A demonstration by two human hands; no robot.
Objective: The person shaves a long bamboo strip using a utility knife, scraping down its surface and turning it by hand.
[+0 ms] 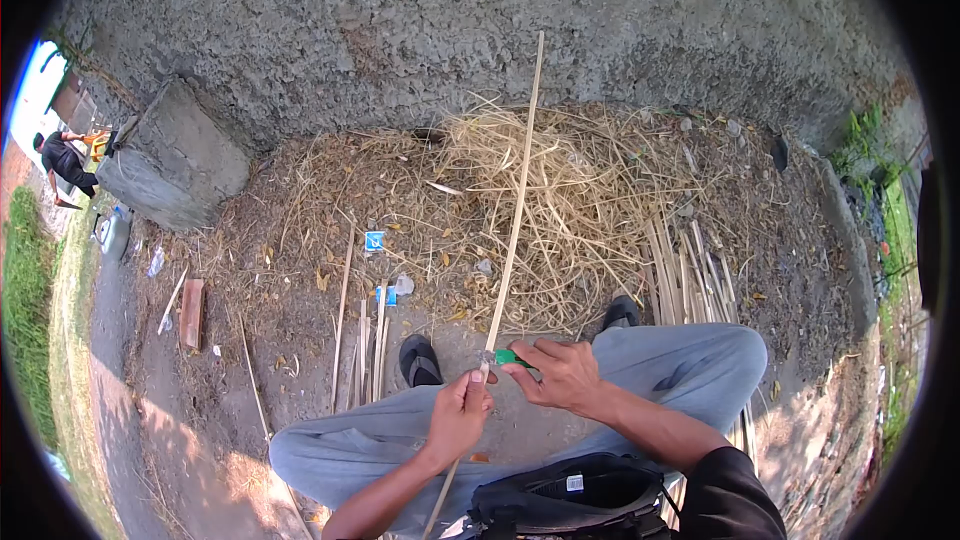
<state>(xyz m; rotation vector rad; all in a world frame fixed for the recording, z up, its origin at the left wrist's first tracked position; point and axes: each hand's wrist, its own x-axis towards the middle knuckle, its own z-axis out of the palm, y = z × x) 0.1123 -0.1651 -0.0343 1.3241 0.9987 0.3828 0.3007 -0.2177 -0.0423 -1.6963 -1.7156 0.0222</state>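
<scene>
A long, pale bamboo-like strip (pixel 520 200) runs from my lap up toward the wall. My left hand (pixel 462 414) is closed around its lower part, with the thumb lying along it. My right hand (pixel 562 376) grips a small green-handled tool (pixel 504 356), whose metal end meets the strip just above my left fingers. The blade is too small to make out, so I cannot tell the tool's exact kind. Past my feet lies a heap of thin, curled shavings (pixel 560 190).
More strips lie on the ground at right (pixel 690 265) and left (pixel 372 345). A reddish brick-like block (pixel 192 313), blue packets (pixel 374 241) and a concrete block (pixel 175 160) are at left. A rough wall (pixel 420 30) stands ahead. Another person (pixel 66 162) stands far left.
</scene>
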